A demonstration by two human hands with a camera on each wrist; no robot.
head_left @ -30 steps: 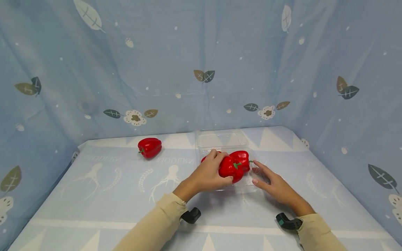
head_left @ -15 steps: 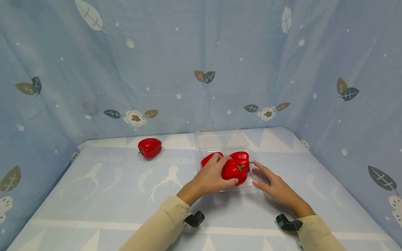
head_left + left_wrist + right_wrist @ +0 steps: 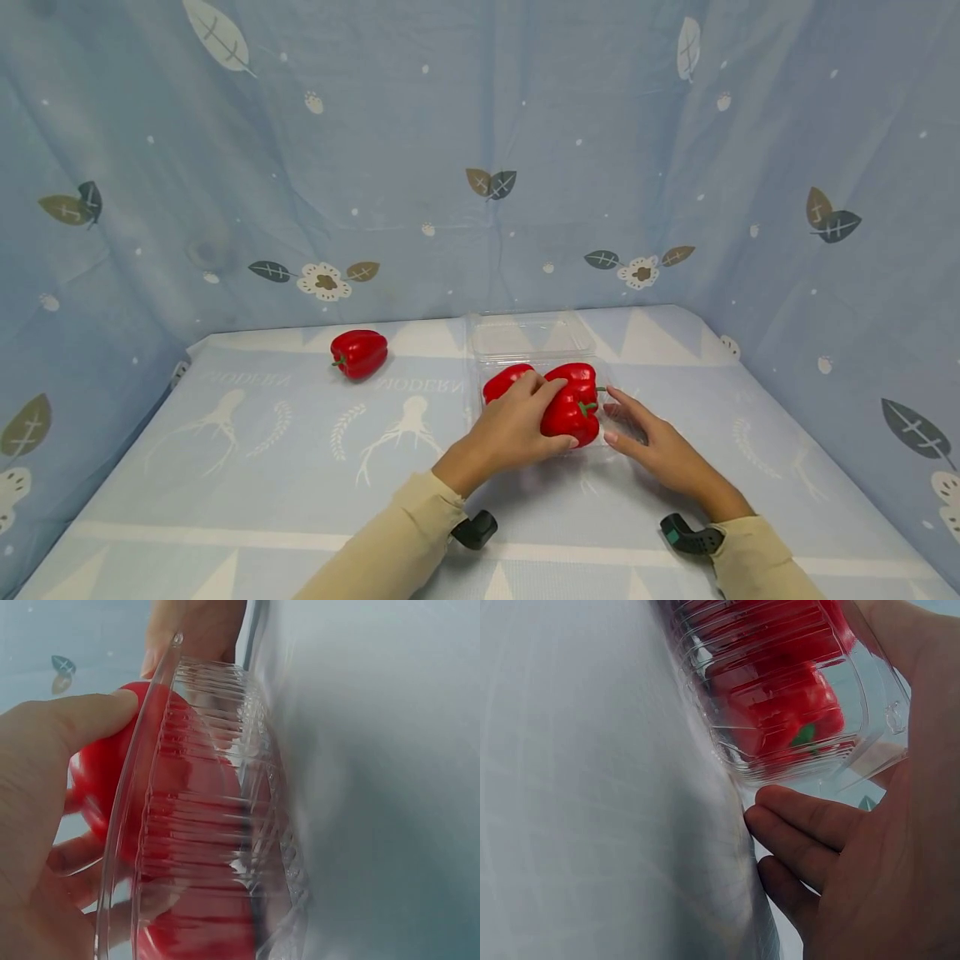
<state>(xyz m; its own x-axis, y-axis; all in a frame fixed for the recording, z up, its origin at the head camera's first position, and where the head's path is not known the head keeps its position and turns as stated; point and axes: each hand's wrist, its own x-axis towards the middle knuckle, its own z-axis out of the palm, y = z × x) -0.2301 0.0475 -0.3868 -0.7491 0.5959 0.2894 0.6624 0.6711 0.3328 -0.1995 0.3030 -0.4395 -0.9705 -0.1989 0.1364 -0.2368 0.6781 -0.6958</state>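
Red and glossy, the pepper (image 3: 573, 423) sits in my left hand (image 3: 513, 429), at the front right of the clear box (image 3: 802, 766), part below the rim and part above; whether it rests on the floor I can't tell. Seating it well, I judge, means letting it settle into the front corner with a light grip, since the thin wall could flex if I push hard. I should keep its green stalk (image 3: 587, 407) from snagging on the side, and not crowd the back pepper (image 3: 573, 372) close behind it or shift the left pepper (image 3: 506, 382) out of place. When it lies steady I'd part thumb and fingers evenly, so it doesn't roll. As for pose, my left arm comes in from the front, palm over the box, thumb on the near side of the pepper and fingers across the far side, clamped round it. My right hand (image 3: 656, 442) holds nothing: it stands just beside the box's right end, fingers relaxed and thumb apart from them, much like a stop. Whether those fingertips touch the plastic I can't tell. The lid (image 3: 531, 336) lies open behind.
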